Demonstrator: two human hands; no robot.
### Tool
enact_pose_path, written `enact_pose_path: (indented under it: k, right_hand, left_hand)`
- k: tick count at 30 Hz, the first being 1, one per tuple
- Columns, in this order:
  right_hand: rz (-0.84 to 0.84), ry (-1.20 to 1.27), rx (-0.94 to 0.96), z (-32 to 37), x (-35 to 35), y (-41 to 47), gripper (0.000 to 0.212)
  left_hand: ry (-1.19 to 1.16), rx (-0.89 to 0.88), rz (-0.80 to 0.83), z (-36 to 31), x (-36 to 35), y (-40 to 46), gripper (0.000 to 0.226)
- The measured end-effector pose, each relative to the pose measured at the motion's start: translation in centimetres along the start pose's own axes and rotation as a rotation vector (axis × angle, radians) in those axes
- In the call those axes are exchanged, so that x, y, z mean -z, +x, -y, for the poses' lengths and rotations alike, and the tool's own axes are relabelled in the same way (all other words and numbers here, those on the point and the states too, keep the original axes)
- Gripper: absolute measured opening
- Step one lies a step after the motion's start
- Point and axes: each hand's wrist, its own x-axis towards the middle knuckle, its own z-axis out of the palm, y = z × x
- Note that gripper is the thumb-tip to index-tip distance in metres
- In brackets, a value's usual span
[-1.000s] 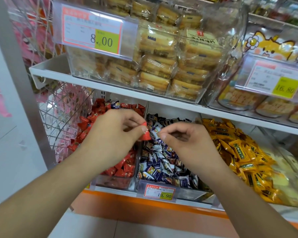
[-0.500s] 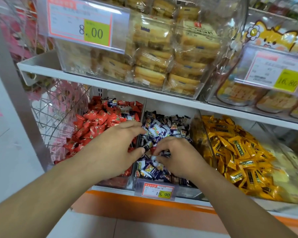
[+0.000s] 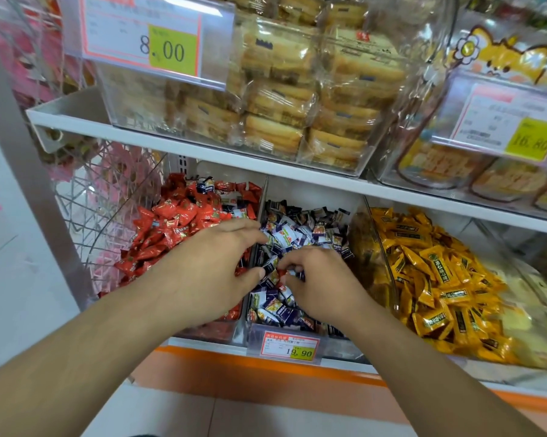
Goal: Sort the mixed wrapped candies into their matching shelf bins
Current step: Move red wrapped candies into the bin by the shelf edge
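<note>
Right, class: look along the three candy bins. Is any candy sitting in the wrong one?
Yes. Several blue-and-white candies lie at the back of the red candy bin, though they match the middle bin.

one head-worn view looks forward and down, close to the lower shelf of candy bins, both forearms reaching in from the bottom edge; there is no second view.
</note>
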Motion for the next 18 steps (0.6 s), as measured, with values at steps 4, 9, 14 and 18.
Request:
enact_pose_path:
  k: [4,9,14,18]
  right_hand:
    - [0.072,0.061,-0.123,-0.17,-0.88,0.33,0.034]
    - [0.07,0.128,-0.2,-0.43,-1.04,0.84,0.031]
    - [0.023,0.224,-0.255,-0.65,-1.24,0.91,0.013]
    - [-0.005,0.262,-0.271,-0.66,-1.32,0.83,0.01]
  left_hand:
    - [-0.01,0.009,0.004,0.01,-0.03,-0.02,0.054]
    - [-0.013,0.01,0.002,0.11,-0.08,-0.03,0.053]
    - [-0.018,0.012,0.004,0.04,-0.16,-0.08,0.053]
    - [-0.016,0.013,0.004,-0.04,-0.22,-0.12,0.053]
